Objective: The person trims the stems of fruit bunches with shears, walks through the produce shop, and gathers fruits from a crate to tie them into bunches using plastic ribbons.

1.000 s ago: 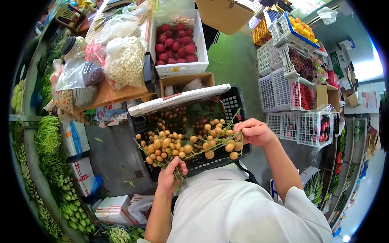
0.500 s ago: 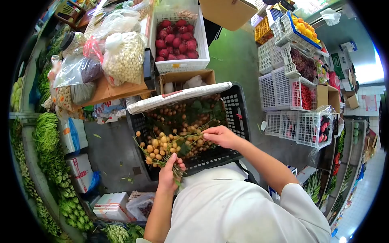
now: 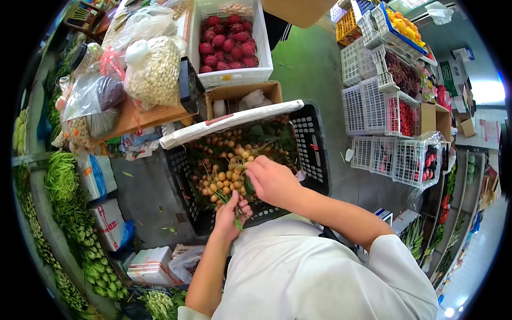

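Note:
A bunch of small yellow-brown fruit (image 3: 226, 178), longans or wampees by their look, is held above a black plastic crate (image 3: 314, 144). Closed round its stems at the lower end is my left hand (image 3: 228, 217). My right hand (image 3: 273, 181) has its fingers pinched together at the upper right of the bunch; its back hides most of what the fingertips hold, seemingly a stem with fruit. More of the same fruit and green leaves (image 3: 272, 133) lie in the crate below. A folded paper-covered strip (image 3: 232, 124) rests along the crate's far rim.
Beyond the crate are a cardboard box (image 3: 274, 92) and a white crate of dragon fruit (image 3: 264, 72). Bagged dry goods (image 3: 154, 69) sit on the wooden table at left. Stacked fruit crates (image 3: 368, 109) stand right; leafy greens (image 3: 66, 181) line the left.
My right hand has moved left and toward me, closer to my left hand. The bunch is lower and slightly right, over the crate. The camera view has shifted slightly.

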Tool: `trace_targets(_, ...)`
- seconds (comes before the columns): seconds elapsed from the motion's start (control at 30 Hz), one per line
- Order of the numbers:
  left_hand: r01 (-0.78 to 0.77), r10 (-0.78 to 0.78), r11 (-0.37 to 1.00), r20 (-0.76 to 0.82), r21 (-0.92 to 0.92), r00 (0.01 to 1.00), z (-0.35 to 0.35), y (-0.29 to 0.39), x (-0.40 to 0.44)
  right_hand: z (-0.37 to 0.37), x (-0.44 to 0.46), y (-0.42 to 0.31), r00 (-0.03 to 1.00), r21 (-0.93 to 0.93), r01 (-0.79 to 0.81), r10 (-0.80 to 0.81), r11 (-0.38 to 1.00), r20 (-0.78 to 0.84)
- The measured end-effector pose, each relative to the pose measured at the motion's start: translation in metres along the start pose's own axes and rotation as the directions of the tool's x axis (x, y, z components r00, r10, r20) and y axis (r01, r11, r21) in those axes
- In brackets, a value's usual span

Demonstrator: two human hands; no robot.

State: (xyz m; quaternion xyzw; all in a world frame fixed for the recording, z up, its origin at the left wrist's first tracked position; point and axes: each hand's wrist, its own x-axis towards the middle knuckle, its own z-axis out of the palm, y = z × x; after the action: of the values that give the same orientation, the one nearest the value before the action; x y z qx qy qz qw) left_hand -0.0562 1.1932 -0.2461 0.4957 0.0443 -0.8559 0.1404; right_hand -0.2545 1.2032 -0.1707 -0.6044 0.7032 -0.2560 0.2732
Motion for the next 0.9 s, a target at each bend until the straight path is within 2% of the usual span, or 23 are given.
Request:
trace_targets(0.03, 0.002, -0.002, 1.000, 0.000, 0.005, 1.000, 0.001, -0.001, 0.003, 0.004, -0.001, 0.000, 1.000, 0.001, -0.004, 0.004, 1.000, -0.004)
trace_targets(0.13, -0.035, 0.033, 0.999, 0.082, 0.020, 0.996, 0.009, -0.003, 0.006, 0.010, -0.008, 0.002, 0.962, -0.113, 0.228, -0.206, 0.967, 0.182)
trace_targets(0.27, -0.030, 0.031, 0.992, -0.010, 0.123, 0.999, 0.001, 0.000, 0.004, 0.032, -0.021, 0.004, 0.947, -0.005, 0.248, -0.241, 0.969, 0.213)
trace_targets(0.33, 0.059, -0.036, 0.996, 0.323, -0.061, 0.946, -0.023, -0.002, 0.015, 0.030, -0.016, 0.003, 0.939, 0.015, 0.236, -0.232, 0.972, 0.255)
trace_targets(0.37, 0.061, -0.040, 0.997, 0.323, -0.055, 0.946, -0.017, 0.000, 0.012, 0.029, -0.014, 0.002, 0.929, 0.033, 0.222, -0.222, 0.974, 0.297)
trace_targets(0.43, 0.019, -0.013, 0.996, 0.064, -0.090, 0.998, -0.002, -0.003, 0.007, 0.038, -0.017, 0.006, 0.923, 0.053, 0.223, -0.229, 0.973, 0.311)
trace_targets(0.53, -0.001, 0.013, 0.992, 0.095, -0.125, 0.995, 0.027, 0.001, -0.010, 0.045, -0.018, 0.010, 0.905, 0.074, 0.270, -0.280, 0.960, 0.320)
trace_targets(0.6, 0.025, -0.012, 0.994, 0.123, -0.108, 0.992, 0.006, -0.001, 0.005, 0.045, -0.021, 0.014, 0.893, 0.079, 0.311, -0.319, 0.947, 0.318)
trace_targets(0.67, 0.048, -0.034, 0.994, 0.148, -0.095, 0.988, -0.007, -0.002, 0.012, 0.042, -0.020, 0.020, 0.871, 0.207, 0.299, -0.355, 0.931, 0.338)
trace_targets(0.7, 0.063, -0.052, 0.995, 0.143, -0.077, 0.988, -0.004, -0.002, 0.012, 0.034, -0.016, 0.022, 0.870, 0.209, 0.300, -0.357, 0.931, 0.339)
trace_targets(0.77, 0.076, -0.066, 0.995, 0.133, -0.068, 0.989, -0.002, 0.002, 0.013, 0.015, -0.005, 0.024, 0.754, 0.489, -0.079, -0.269, 0.869, 0.600)
trace_targets(0.8, 0.070, -0.065, 0.997, 0.133, -0.036, 0.989, -0.003, 0.005, 0.014, 0.007, 0.000, 0.022, 0.768, 0.519, -0.186, -0.206, 0.834, 0.606)
trace_targets(0.83, 0.065, -0.063, 0.998, 0.133, -0.004, 0.989, -0.005, 0.008, 0.015, 0.008, 0.000, 0.024, 0.819, 0.546, -0.331, -0.053, 0.769, 0.571)
trace_targets(0.87, 0.118, -0.095, 0.987, 0.201, -0.105, 0.975, -0.019, 0.006, 0.026, 0.023, 0.000, 0.039, 0.883, 0.539, -0.366, 0.100, 0.759, 0.460)
trace_targets(0.9, 0.116, -0.093, 0.988, 0.199, -0.106, 0.976, -0.016, 0.007, 0.024, 0.041, 0.002, 0.060, 0.910, 0.537, -0.399, 0.252, 0.743, 0.329)
